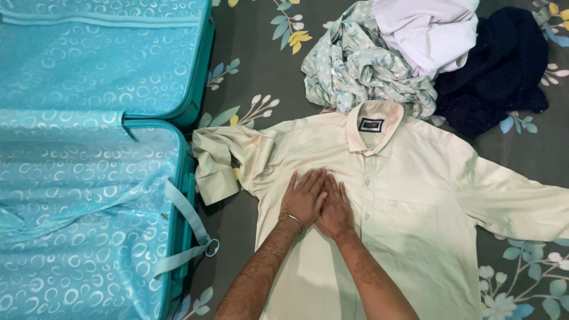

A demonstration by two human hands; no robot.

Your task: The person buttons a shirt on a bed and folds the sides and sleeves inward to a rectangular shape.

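Centrally, dark rectangular label (371, 125) inside collar (376, 126)

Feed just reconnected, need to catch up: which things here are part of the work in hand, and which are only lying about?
In hand:
pale yellow shirt
left hand, flat on it
right hand, flat on it

Lying about:
open turquoise suitcase
crumpled floral garment
white garment
dark navy garment

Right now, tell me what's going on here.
A person presses both hands flat, side by side, on the chest of a pale yellow shirt spread face up on a floral bedsheet: left hand, right hand. An open turquoise suitcase lies at the left. Crumpled clothes are heaped above the collar.
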